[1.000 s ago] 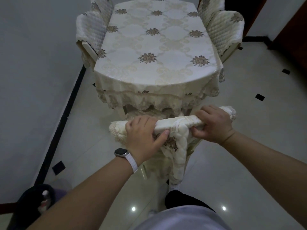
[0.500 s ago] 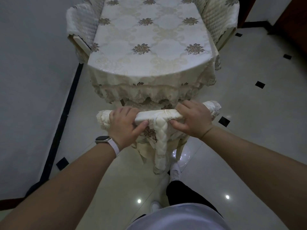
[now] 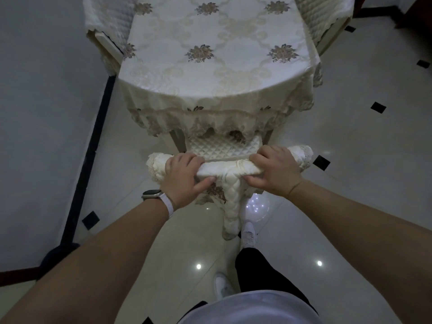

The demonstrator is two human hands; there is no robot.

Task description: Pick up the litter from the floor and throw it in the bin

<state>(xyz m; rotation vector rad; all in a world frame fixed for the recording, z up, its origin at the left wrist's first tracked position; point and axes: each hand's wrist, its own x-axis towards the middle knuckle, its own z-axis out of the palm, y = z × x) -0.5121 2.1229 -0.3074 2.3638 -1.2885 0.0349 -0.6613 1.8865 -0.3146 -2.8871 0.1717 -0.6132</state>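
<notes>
Both my hands grip the top rail of a chair back point(image 3: 230, 168) wrapped in a cream quilted cover. My left hand point(image 3: 184, 181), with a watch on its wrist, holds the rail's left part. My right hand point(image 3: 275, 170) holds its right part. The chair's quilted seat point(image 3: 224, 148) shows between the rail and the table's lace hem. No litter and no bin are identifiable in view.
The table point(image 3: 217, 54) with a cream flowered cloth stands straight ahead, with covered chairs at its far left point(image 3: 107, 22) and far right point(image 3: 325, 17). A grey wall point(image 3: 42, 113) runs along the left. A dark object point(image 3: 58, 253) lies by the wall. My feet stand behind the chair.
The chair has slid out from under the table toward me, so its seat now shows. Both hands kept their hold on the rail.
</notes>
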